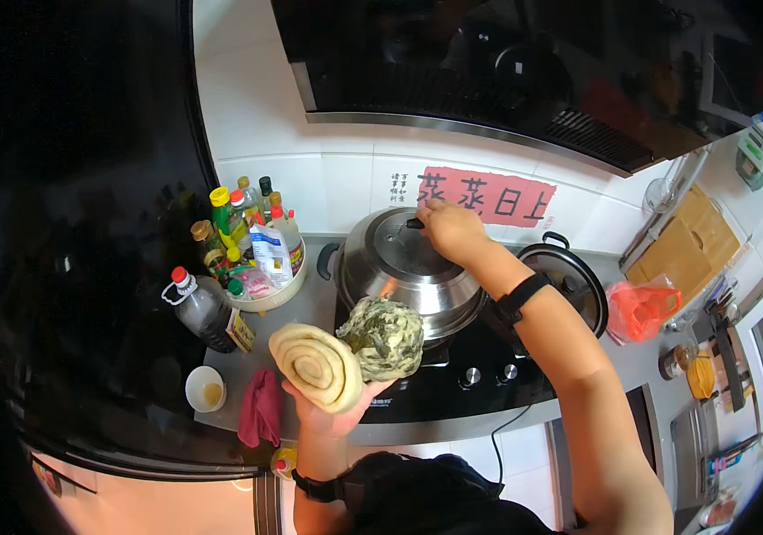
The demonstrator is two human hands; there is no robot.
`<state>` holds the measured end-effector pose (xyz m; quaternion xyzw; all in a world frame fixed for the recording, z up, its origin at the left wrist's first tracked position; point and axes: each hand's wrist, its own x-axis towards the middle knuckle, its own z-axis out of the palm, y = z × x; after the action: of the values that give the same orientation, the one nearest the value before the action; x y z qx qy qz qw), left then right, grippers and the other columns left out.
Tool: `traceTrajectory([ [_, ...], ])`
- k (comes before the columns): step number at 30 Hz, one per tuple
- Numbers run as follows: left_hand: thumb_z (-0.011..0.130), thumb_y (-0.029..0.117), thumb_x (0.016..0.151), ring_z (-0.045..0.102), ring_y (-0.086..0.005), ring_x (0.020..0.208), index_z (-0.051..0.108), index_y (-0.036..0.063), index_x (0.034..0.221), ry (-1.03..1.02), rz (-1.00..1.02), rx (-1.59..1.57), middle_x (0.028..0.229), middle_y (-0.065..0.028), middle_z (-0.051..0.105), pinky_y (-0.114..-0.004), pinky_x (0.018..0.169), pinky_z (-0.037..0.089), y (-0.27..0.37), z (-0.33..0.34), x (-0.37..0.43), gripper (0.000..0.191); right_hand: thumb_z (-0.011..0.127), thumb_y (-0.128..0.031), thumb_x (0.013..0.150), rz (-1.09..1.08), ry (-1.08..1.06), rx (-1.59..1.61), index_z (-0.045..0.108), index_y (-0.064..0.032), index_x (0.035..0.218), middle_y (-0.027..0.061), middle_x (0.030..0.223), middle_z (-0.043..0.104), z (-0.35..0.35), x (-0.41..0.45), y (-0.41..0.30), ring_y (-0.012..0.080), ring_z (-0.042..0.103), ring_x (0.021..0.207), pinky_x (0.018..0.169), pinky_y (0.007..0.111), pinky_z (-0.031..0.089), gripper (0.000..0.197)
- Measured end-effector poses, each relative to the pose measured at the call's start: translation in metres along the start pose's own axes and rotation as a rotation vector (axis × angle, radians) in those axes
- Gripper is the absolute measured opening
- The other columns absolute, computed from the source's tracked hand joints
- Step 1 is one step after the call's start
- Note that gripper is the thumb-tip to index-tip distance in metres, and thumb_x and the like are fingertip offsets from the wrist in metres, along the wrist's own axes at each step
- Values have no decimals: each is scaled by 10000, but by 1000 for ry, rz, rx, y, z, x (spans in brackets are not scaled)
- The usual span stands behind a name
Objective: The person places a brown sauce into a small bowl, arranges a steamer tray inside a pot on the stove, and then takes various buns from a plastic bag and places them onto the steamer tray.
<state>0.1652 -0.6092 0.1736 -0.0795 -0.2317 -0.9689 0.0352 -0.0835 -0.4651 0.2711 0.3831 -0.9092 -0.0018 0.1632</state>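
On the palm of my left hand (328,418) rest two dough pieces, held up before the stove. One is a pale spiral roll (318,368); the other is a round bun flecked with dark green (383,338), touching it on the right. My right hand (452,231) reaches across to the black knob (415,224) of a domed steel lid with a glass centre and has its fingers around it. That lid (381,254) covers a steel pot on the hob (448,394). Part of the pot is hidden behind the green-flecked bun.
Sauce bottles fill a white basket (274,294) on the left, near a large dark bottle (204,311), a white bowl (206,389) and a red cloth (261,408). Right of the pot is a glass-lidded pan (569,287), then a red plastic bag (639,311). A range hood (488,73) overhangs the stove.
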Motion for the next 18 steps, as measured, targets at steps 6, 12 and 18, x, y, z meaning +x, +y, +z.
traceTrajectory([
  [6, 351, 777, 752, 151, -391, 1381, 295, 196, 1411, 70, -37, -332, 1501, -104, 204, -700, 1044, 100, 8, -1, 7, 880, 574, -139, 806, 47, 182, 5, 600, -69, 1028, 118, 1002, 602, -19, 6, 16, 318, 594, 930, 765, 422, 496, 234],
  [12, 513, 629, 774, 256, -378, 1351, 374, 40, 1315, 104, -13, -174, 1451, -136, 314, -604, 1074, 185, 5, 9, 12, 812, 540, -117, 808, 265, 374, -75, 617, -71, 1044, 142, 1067, 602, -83, -18, 108, 341, 595, 967, 784, 439, 489, 252],
  [18, 559, 542, 785, 307, -298, 1331, 317, 57, 1353, 20, 53, 627, 1425, -102, 359, -533, 1072, 233, 23, 37, 8, 785, 597, -227, 820, 454, 208, -328, 645, -50, 928, 159, 956, 636, -75, -63, 186, 361, 617, 851, 740, 445, 490, 213],
])
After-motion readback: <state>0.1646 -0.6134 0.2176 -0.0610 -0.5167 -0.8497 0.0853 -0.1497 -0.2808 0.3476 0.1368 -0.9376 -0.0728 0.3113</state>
